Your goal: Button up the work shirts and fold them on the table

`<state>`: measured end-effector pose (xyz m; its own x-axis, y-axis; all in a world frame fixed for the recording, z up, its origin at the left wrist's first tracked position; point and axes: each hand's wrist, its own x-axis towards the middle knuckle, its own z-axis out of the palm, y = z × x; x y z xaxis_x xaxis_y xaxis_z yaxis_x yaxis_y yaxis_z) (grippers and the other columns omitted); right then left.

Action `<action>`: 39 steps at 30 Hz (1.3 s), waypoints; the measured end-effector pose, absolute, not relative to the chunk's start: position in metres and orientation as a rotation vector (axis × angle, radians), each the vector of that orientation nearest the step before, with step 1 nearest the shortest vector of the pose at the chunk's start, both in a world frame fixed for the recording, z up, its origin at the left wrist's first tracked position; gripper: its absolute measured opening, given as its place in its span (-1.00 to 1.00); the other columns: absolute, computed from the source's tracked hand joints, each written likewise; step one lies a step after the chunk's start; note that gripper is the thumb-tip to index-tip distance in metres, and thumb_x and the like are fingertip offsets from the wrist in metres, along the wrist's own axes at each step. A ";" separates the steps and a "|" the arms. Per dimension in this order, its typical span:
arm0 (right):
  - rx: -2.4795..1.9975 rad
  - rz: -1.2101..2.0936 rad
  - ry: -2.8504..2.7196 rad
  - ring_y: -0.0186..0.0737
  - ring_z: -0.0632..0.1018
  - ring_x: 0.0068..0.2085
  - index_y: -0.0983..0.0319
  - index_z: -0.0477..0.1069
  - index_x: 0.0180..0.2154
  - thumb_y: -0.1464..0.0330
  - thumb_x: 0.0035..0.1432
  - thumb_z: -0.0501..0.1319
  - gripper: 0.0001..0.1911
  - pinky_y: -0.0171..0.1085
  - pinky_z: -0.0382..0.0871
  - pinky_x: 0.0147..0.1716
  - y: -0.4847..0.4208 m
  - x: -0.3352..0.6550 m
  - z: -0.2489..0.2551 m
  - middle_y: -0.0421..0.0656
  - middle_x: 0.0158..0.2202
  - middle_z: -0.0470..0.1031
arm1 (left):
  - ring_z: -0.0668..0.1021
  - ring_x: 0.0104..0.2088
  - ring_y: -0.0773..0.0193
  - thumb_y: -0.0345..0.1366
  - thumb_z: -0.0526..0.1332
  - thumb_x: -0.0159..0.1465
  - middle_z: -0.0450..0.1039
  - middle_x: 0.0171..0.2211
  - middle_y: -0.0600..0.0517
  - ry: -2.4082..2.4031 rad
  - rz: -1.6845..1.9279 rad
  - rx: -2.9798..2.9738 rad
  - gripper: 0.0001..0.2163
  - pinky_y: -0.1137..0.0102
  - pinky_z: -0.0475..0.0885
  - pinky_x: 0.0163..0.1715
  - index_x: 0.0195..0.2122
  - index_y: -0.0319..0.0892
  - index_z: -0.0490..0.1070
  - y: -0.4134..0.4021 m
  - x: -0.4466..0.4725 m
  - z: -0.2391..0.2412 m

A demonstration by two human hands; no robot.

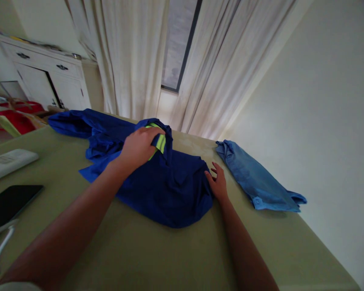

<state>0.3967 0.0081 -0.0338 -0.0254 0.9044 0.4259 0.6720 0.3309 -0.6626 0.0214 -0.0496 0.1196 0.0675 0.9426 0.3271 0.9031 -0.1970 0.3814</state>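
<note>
A dark blue garment [166,194] with a neon yellow-green trim lies crumpled across the table, one part trailing off to the far left. At its raised trimmed edge, my left hand [142,143] is closed around the cloth, thumb and fingers pinching it near the yellow band. My right hand [217,184] rests at the garment's right edge, fingers spread and slightly curled. Its fingertips are beside or touching the cloth; I cannot tell which. Farther right lies a folded lighter blue denim garment [257,178] with a button showing, apart from both hands.
The greenish table [170,258] meets a pale wall on the right. At the left are a dark phone [13,206], a white cable [1,250] and a white device [10,161]. Behind stand curtains [133,56], a white cabinet [48,72] and red bags [24,117].
</note>
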 end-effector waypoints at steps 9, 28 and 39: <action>-1.477 0.182 -2.127 0.09 0.54 0.09 0.24 0.20 0.39 -0.08 0.31 0.12 -0.21 0.09 0.35 0.21 0.010 0.399 -0.042 0.11 0.21 0.45 | 0.61 0.00 0.05 -0.22 0.26 0.27 0.62 -0.04 -0.03 1.506 0.242 2.235 -0.62 0.28 0.45 0.02 0.12 -0.06 0.46 -0.036 0.001 0.093; -1.632 -0.156 -2.146 0.07 0.59 0.03 0.28 0.46 0.11 0.02 0.33 0.06 -0.43 0.03 0.44 0.12 0.015 0.397 -0.050 0.09 0.01 0.60 | 0.31 0.34 -0.14 0.03 0.34 0.23 0.24 0.34 -0.16 1.734 0.485 2.154 -0.26 -0.11 0.04 0.36 0.40 0.06 0.16 0.010 0.021 -0.013; -1.727 -0.115 -2.080 0.08 0.58 0.05 0.27 0.44 0.12 0.05 0.31 0.08 -0.46 0.04 0.44 0.13 0.008 0.393 -0.050 0.07 0.00 0.61 | 0.34 0.31 -0.04 0.00 0.37 0.19 0.28 0.33 -0.07 1.767 0.639 2.107 -0.33 0.02 0.06 0.35 0.33 0.12 0.28 0.019 0.019 -0.031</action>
<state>0.3931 0.0083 -0.0500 -0.1303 0.9173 0.3762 0.9533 0.2203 -0.2068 0.0188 0.0191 -0.0312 0.1360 0.9817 0.1335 0.8401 -0.1857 0.5097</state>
